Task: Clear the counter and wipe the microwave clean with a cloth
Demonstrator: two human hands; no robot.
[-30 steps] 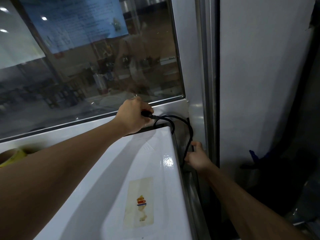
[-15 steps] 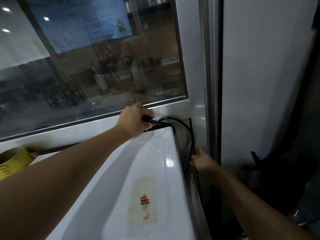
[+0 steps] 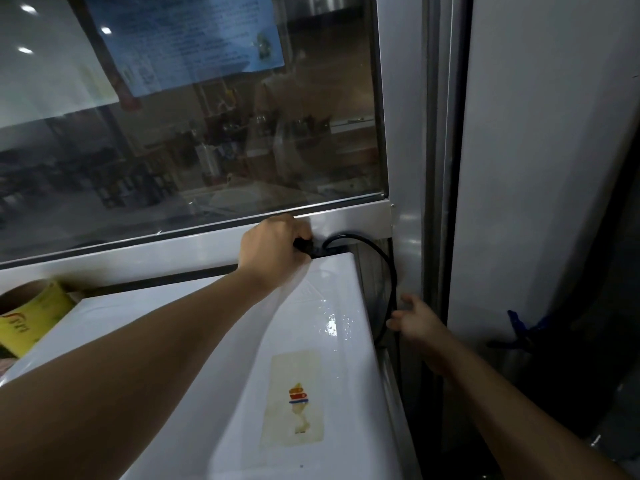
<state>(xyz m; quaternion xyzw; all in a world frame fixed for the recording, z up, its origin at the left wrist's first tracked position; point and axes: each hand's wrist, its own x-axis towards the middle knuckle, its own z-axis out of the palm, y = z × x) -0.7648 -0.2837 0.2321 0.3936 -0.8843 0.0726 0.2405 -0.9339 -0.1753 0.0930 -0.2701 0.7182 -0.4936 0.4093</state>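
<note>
The left hand (image 3: pixel 273 249) reaches over the microwave (image 3: pixel 311 341) top's back right corner, fingers curled round the black plug (image 3: pixel 304 245). The right hand (image 3: pixel 415 322), fingers loosely spread, touches the cable (image 3: pixel 389 271) in the narrow gap beside the window frame (image 3: pixel 405 202).

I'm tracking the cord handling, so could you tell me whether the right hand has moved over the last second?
Yes. The right hand has opened and let go of the black cord, shifting slightly right towards the metal window frame.

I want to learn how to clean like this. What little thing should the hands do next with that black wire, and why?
Probably draw the plug end forward over the microwave. The left hand grips the black cord at the back corner, and the right hand touches it in the side gap, so it seems ready to come free.
</note>
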